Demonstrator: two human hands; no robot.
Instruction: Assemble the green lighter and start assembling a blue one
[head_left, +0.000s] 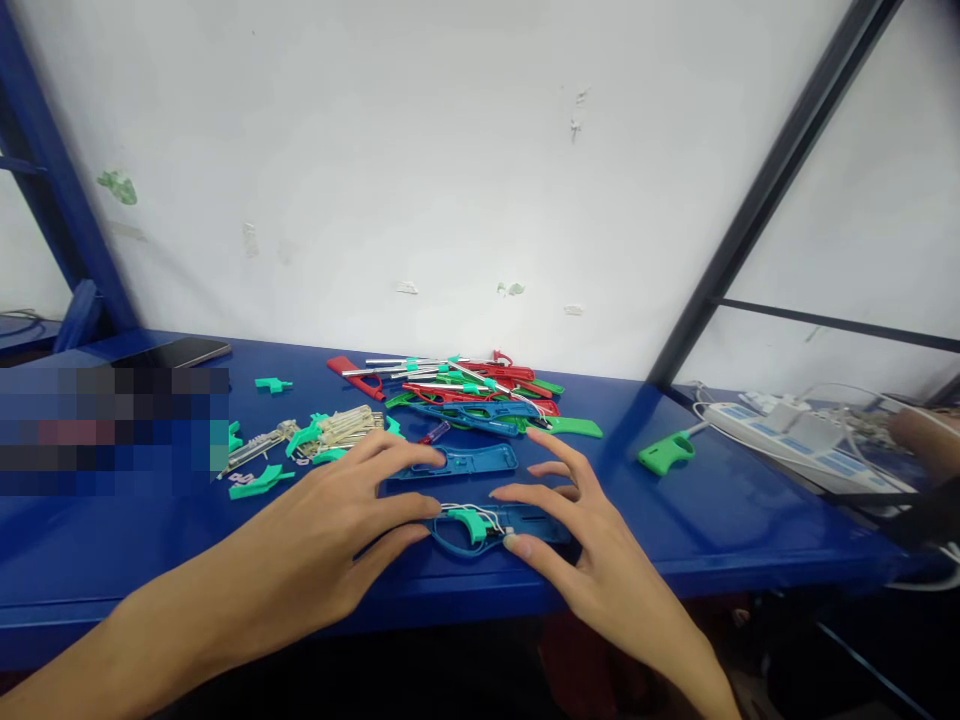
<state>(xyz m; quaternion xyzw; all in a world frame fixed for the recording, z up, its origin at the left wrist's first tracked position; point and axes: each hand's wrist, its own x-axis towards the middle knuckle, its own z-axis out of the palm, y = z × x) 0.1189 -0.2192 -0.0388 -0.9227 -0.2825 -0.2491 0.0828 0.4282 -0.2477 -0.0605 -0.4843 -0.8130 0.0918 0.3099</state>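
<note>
A blue lighter half-shell [551,524] lies open side up near the table's front edge, with a green trigger [469,524] and thin white wires inside it. My left hand [360,520] pinches its left end between thumb and a finger, while its index finger reaches over the second blue half-shell [480,461] just behind. My right hand [585,530] curves round the right part of the wired half-shell. Its thumb presses by a small white piece, and the other fingers are bent and apart above the far edge.
Behind lies a pile of red, green and blue shells with metal tubes [390,372]. Green triggers [259,482] and pale sticks [349,428] are on the left, a phone [187,351] farther back. A green lighter [666,453] and power strips [795,440] are on the right, near another person's hand [926,440].
</note>
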